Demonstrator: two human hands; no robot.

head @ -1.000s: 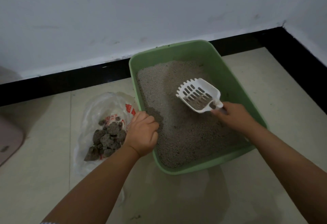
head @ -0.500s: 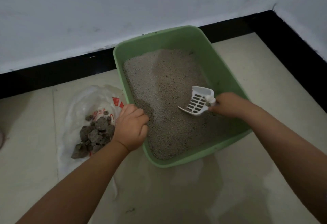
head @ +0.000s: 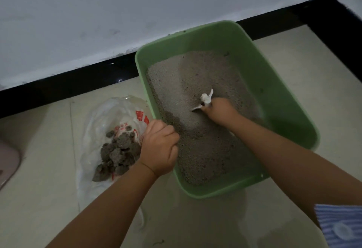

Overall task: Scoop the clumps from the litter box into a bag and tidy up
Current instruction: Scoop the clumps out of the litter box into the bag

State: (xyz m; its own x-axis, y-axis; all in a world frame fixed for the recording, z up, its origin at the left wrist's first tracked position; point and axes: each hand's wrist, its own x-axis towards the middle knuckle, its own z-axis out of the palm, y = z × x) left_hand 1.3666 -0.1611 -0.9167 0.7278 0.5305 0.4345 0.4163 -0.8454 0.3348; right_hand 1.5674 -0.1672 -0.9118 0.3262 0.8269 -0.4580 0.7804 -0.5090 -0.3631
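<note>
One green litter box (head: 278, 98) holds grey litter; the right hand (head: 219, 111) grips one white scoop (head: 205, 98), seemingly buried. The left hand (head: 159, 147) clutches its rim beside one bag (head: 109, 114) of clumps (head: 117, 152).

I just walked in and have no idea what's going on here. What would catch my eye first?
A green litter box full of grey litter sits against the wall. In it the right hand digs a white scoop into the litter. The left hand grips the box's near-left rim, beside a clear bag of dark clumps on the floor.
</note>
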